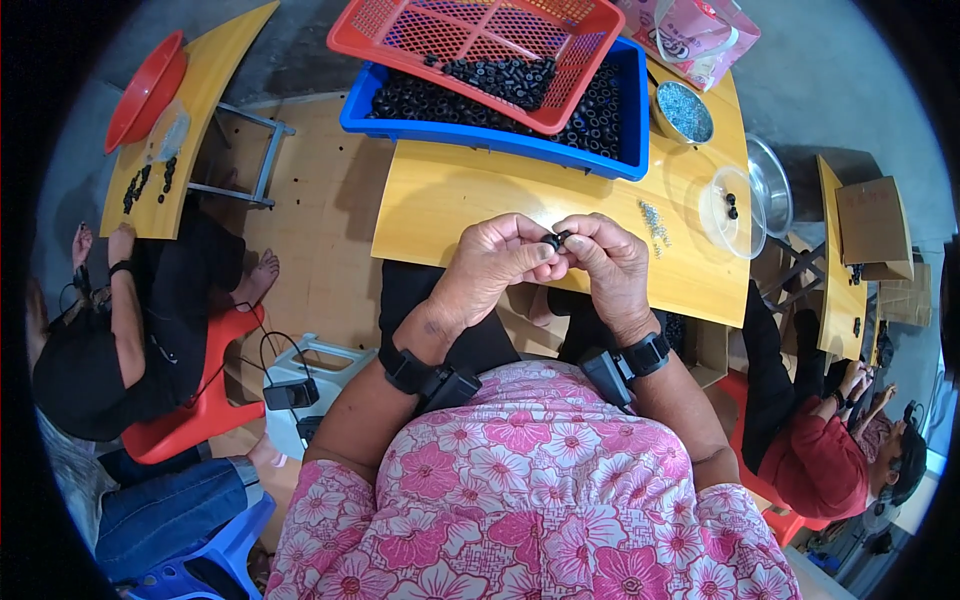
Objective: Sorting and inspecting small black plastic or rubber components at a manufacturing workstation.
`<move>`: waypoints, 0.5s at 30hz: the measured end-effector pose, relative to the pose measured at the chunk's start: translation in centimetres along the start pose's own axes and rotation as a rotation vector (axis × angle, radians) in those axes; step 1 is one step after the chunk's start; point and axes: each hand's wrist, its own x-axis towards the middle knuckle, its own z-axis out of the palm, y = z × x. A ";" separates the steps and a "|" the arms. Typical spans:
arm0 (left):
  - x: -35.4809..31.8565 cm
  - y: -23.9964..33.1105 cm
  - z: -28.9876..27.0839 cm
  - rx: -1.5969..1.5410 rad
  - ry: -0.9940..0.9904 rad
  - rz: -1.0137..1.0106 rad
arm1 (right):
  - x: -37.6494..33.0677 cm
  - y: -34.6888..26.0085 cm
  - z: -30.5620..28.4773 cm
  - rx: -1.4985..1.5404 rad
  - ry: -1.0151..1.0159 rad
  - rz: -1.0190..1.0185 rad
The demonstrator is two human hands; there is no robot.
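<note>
My left hand [490, 262] and my right hand [608, 262] meet above the front edge of the yellow table [450, 190]. Thumb and fingers of both are closed in a pinch on a small black round part [550, 241], partly hidden by the fingertips. Beyond them is a blue tray [490, 138] full of black rings. A red mesh basket [345, 38] rests tilted on the tray, with more small black parts in it. Right of my hands, a little group of small silvery pieces [655, 228] lies on the tabletop.
On the right are a bowl of small bluish pieces [685, 111], a clear tub [712, 215] with a few black parts, a metal basin [772, 190] and a pink bag [700, 40]. People sit at side tables left and right. A white stool [320, 352] stands at my left.
</note>
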 end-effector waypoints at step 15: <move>0.0 -0.1 -0.2 0.053 0.036 0.028 | 0.1 0.0 0.4 -0.323 0.006 -0.247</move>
